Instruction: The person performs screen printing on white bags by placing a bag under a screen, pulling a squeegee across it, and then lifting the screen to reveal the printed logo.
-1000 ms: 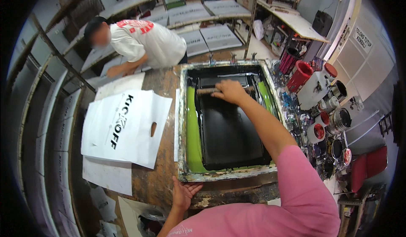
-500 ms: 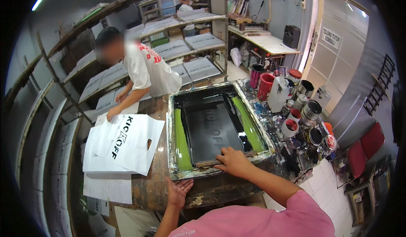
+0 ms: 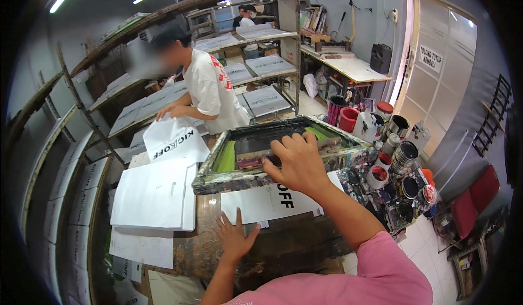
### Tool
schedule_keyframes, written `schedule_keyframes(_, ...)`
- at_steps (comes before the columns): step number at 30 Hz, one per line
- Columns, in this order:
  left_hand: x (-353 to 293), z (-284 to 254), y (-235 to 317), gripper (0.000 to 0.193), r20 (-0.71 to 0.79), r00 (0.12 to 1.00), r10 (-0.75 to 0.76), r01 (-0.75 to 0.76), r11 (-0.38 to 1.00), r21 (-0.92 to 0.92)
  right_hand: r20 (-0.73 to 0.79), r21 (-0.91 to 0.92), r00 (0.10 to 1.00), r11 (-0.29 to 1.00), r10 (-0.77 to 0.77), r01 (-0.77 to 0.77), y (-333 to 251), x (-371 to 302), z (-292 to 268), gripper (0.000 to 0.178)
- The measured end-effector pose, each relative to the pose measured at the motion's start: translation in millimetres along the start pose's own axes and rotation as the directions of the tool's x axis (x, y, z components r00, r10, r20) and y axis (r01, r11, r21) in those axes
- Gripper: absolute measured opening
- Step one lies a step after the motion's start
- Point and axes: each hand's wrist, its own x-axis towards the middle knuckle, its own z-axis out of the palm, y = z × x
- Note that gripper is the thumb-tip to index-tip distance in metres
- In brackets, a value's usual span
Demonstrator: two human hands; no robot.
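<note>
The wooden-framed printing screen [image 3: 239,184] has its near edge raised off the table, tilted up from the far side. My right hand [image 3: 299,160] is over that near edge, fingers curled around the squeegee [image 3: 251,160] inside the frame; whether it also grips the frame is hidden. Beneath the screen lies a white bag [image 3: 250,206] with black printed lettering. My left hand [image 3: 235,238] is open with fingers spread, at the bag's near edge, holding nothing.
To the left, a stack of white bags [image 3: 152,196] sits on the wooden table [image 3: 207,239]. Across from me, a person in a white shirt [image 3: 212,87] holds a printed bag [image 3: 177,140]. Ink cans [image 3: 403,158] crowd the right side. Racks of printed bags [image 3: 269,63] stand behind.
The screen's near edge has come up, uncovering the printed bag. My right hand rose with the squeegee, and my left hand spread its fingers. The other person lifted a printed bag off the stack.
</note>
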Motion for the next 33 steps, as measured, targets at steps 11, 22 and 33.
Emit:
schedule_keyframes(11, -7, 45, 8, 0.108, 0.093, 0.991, -0.095, 0.073, 0.973, 0.218, 0.016, -0.035, 0.999, 0.999, 0.037, -0.036, 31, 64, -8, 0.038)
schedule_keyframes(22, 86, 9, 43, 0.042, -0.399, 0.897, 0.19, -0.288, 0.936, -0.203, 0.049, -0.006, 0.999, 1.0, 0.02, -0.02, 40, 94, -1, 0.037)
schedule_keyframes(33, 83, -44, 8, 0.034, -0.652, 0.756, -0.055, -0.167, 0.947, -0.273, 0.034, -0.014, 0.999, 1.0, 0.02, -0.02, 37, 96, 2, 0.038)
